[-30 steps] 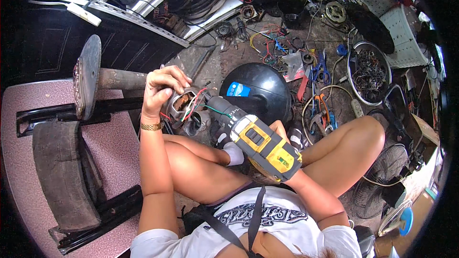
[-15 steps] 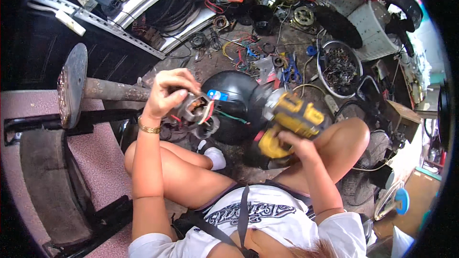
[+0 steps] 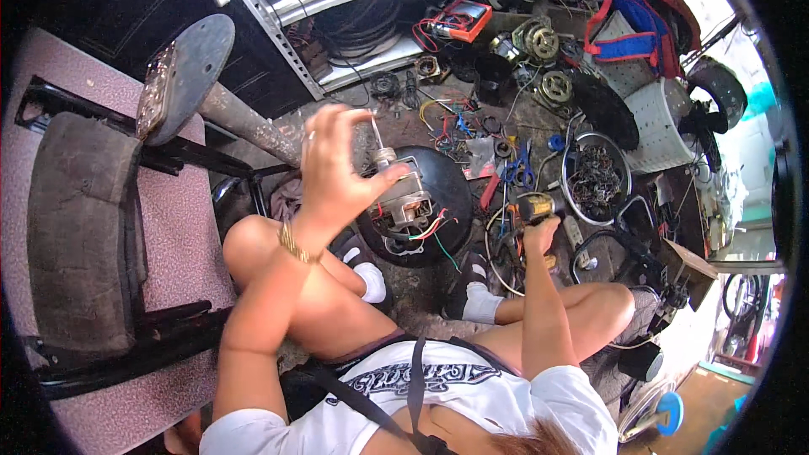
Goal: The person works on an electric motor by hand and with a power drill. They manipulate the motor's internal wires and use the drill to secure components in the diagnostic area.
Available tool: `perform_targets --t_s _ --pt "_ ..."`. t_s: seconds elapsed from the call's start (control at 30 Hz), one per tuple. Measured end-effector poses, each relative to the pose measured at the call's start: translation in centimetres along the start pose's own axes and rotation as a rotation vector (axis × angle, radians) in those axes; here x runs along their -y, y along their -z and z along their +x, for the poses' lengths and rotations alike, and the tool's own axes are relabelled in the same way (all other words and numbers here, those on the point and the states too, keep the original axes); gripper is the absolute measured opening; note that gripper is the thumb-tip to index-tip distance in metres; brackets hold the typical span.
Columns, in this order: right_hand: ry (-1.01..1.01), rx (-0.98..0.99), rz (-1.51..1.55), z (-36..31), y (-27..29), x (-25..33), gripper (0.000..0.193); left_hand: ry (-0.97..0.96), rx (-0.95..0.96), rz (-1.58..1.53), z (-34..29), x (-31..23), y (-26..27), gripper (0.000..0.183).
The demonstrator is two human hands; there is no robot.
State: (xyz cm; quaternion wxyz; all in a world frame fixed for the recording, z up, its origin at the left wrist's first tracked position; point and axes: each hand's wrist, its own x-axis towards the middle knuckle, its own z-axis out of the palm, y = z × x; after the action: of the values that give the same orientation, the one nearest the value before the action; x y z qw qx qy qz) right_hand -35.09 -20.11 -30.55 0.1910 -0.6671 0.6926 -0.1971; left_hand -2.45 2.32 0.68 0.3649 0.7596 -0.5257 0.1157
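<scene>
A small electric fan motor [image 3: 406, 200] with a metal frame, a shaft and red, white and green wires rests on a round black base [image 3: 451, 177] between my feet. My left hand [image 3: 333, 164], with a gold bracelet at the wrist, is just left of the motor, thumb and fingers spread apart around the level of its shaft. No object shows in its grasp; whether the thumb touches the motor I cannot tell. To the right, my right hand [image 3: 542, 236] grips a yellow and black cordless drill [image 3: 535, 206] low by the floor, its handle partly hidden.
Blue-handled scissors [image 3: 521, 167], loose wires and small parts lie beyond the base. A metal bowl [image 3: 628, 202] of scraps stands at right, near a power strip [image 3: 575, 232]. An orange multimeter [image 3: 468, 24] is at the back. A rusty post with a plate [image 3: 198, 67] leans at left.
My right hand has carried the drill away from the motor, rightward and down to the floor. The motor now rests on the black base, and my left hand has spread open beside it. The view has shifted.
</scene>
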Motion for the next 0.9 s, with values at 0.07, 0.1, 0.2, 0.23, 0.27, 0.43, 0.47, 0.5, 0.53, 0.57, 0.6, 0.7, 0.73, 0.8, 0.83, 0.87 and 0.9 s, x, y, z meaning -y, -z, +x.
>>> perform_targets --t_s 0.07,0.1,0.2,0.23,0.27,0.43,0.47,0.5,0.53,0.57,0.6,0.7,0.73,0.8,0.83,0.87,0.9 --pt "-0.049 0.013 -0.006 -0.8 -1.4 -0.4 0.059 0.367 -0.04 -0.395 -5.2 1.2 -1.3 0.071" --pt "-0.061 0.01 -0.01 -1.1 -1.9 -0.8 0.059 0.576 -0.025 -0.662 -7.4 1.4 -2.2 0.073" --pt "-0.186 0.02 -0.135 -0.6 -2.8 -2.6 0.059 1.119 0.273 -1.151 -9.2 -1.8 -2.1 0.071" --pt "-0.202 0.027 -0.181 0.0 -3.0 -3.2 0.059 1.115 0.288 -1.22 -9.0 -1.9 -2.6 0.07" --pt "-0.214 0.051 -0.216 -0.2 -3.3 -2.5 0.059 1.113 0.293 -1.27 -8.6 -1.8 -2.6 0.069" --pt "-0.03 -0.035 -0.213 1.5 -0.8 6.9 0.069 1.025 0.347 -1.25 -7.5 1.0 -2.2 0.056" --pt "0.399 -0.186 0.048 6.4 0.0 4.8 0.066 0.929 0.468 -1.321 -6.0 0.6 -3.2 0.052" --pt "0.469 0.119 0.445 8.4 0.1 8.8 0.054 0.88 0.581 -1.302 -5.4 1.7 -2.7 0.052" --pt "0.636 0.395 0.812 4.7 0.7 15.9 0.042 0.887 0.703 -1.217 -5.2 3.9 -1.1 0.056" --pt "0.628 0.669 0.847 2.0 2.9 21.2 0.039 0.879 0.832 -1.146 -4.8 5.5 0.2 0.059" --pt "0.647 0.856 0.883 -0.4 5.7 25.2 0.038 0.797 0.866 -1.078 -4.4 6.5 1.0 0.064" --pt "0.761 1.169 0.749 -1.8 10.0 29.5 0.033 0.729 0.996 -1.037 -1.7 6.4 1.5 0.072" --pt "0.806 1.241 0.667 -1.6 10.5 29.9 0.031 0.71 1.001 -1.029 -1.7 7.3 0.7 0.072" --pt "0.839 1.239 0.69 -1.1 10.2 29.6 0.025 0.693 0.991 -1.028 -1.8 8.3 -0.4 0.072" --pt "0.857 1.242 0.702 -1.0 10.0 29.5 0.023 0.688 0.976 -1.03 -1.9 8.9 -0.7 0.072" --pt "0.73 1.237 0.691 -1.7 11.0 29.9 0.02 0.693 0.963 -1.029 -2.2 9.3 -0.9 0.072" --pt "0.741 1.255 0.687 -1.8 10.8 29.9 0.02 0.677 0.963 -1.012 -2.5 10.0 -1.4 0.072"
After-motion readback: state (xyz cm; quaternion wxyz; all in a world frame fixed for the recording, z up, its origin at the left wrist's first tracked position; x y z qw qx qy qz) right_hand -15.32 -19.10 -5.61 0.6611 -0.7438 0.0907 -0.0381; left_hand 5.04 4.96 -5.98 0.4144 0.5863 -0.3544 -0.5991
